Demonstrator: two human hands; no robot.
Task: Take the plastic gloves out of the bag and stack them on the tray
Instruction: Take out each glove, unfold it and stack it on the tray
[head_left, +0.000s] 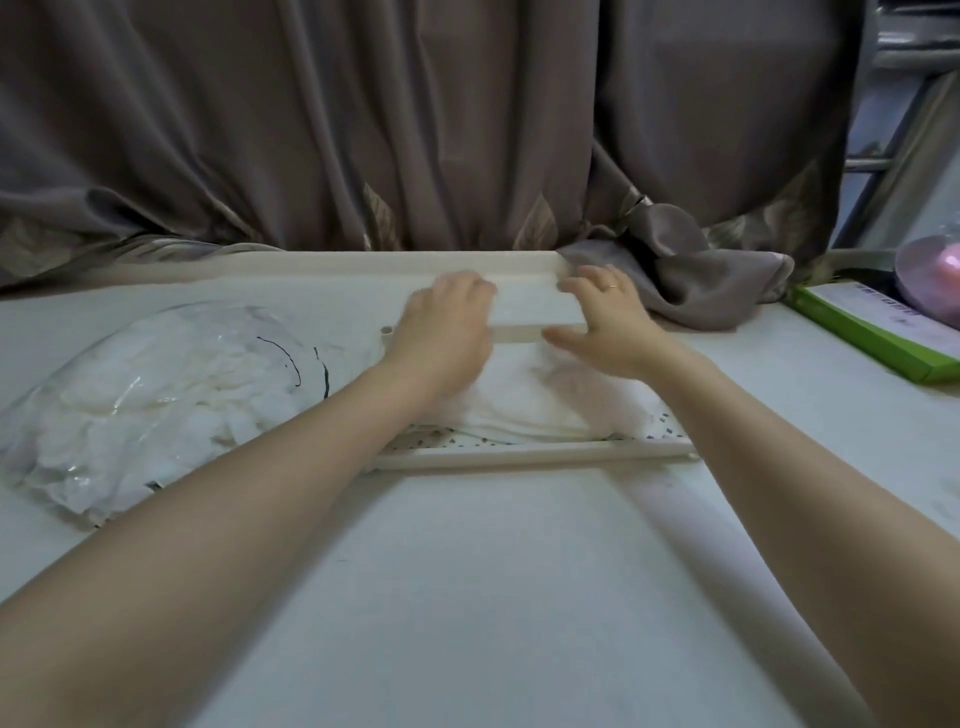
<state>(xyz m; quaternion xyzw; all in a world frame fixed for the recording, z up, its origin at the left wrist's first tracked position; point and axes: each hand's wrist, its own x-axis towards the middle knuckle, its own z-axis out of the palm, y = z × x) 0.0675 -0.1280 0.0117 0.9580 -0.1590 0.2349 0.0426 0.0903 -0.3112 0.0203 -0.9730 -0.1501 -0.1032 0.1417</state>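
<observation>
A clear plastic bag (145, 400) full of white plastic gloves lies on the table at the left. In the middle stands a white perforated tray (530, 457) with a pile of translucent gloves (545, 405) on it. My left hand (447, 332) reaches over the pile toward the tray's far rim, fingers blurred and loosely curved. My right hand (608, 322) hovers over the far right part of the pile with fingers spread and straight, a ring on one finger. Neither hand plainly holds anything.
A grey-brown curtain (415, 130) hangs behind the table, its hem bunched at the back right (685, 280). A green-edged box (872, 332) and a pink round object (935, 275) sit at the right edge. The white table (493, 597) stretches toward me.
</observation>
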